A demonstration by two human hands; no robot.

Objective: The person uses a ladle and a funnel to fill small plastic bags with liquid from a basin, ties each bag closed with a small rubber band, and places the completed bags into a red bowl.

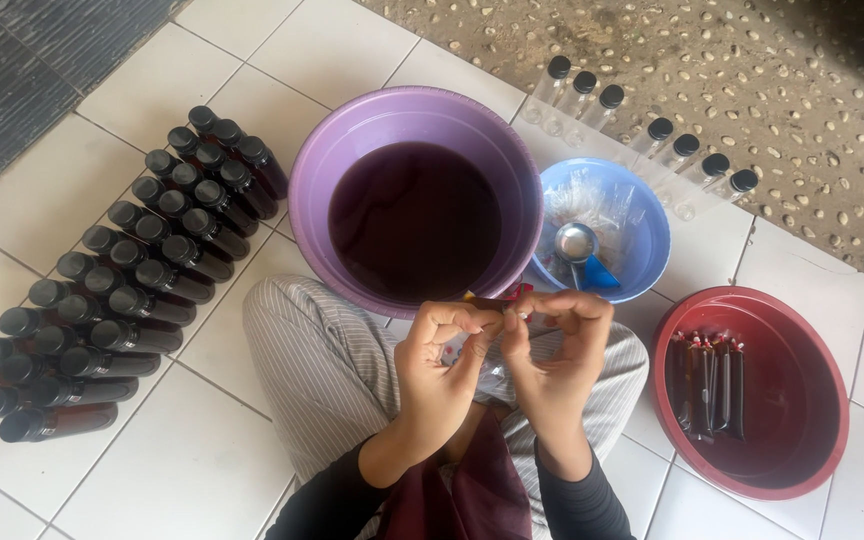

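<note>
Both the left hand and the right hand are pinching, with fingers curled nearly closed, a small red-tipped plastic pouch just near of the purple basin of dark liquid.

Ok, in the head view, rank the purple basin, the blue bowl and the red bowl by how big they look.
1. purple basin, clearly the largest.
2. red bowl.
3. blue bowl, smallest.
The red bowl lies nearer the camera than the blue one, so its lead may be partly nearness.
</note>
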